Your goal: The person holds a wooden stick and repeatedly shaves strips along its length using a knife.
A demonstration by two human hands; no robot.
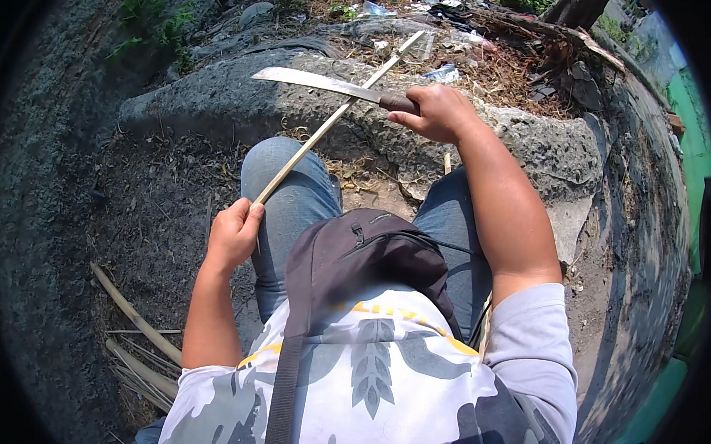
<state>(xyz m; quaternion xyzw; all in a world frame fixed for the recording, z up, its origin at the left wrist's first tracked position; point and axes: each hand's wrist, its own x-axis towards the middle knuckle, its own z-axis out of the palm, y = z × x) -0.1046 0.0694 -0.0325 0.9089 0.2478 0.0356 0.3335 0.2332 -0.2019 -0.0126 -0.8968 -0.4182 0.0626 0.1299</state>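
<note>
My left hand (234, 232) is closed round the near end of a long, pale strip of split wood or bamboo (310, 144). The strip slants away over my left knee, up and to the right, its far end above the rough stone ledge. My right hand (437, 113) grips the dark handle of a machete (317, 80). Its long, slightly curved blade points left and crosses the strip toward the far end. Whether the edge bites into the strip I cannot tell.
A rough stone ledge (522, 153) lies beyond my knees, with dry litter and plastic scraps (443, 73) on it. Cut poles and thin strips (144, 324) lie on the ground at my left. A dark bag (362, 250) rests on my lap.
</note>
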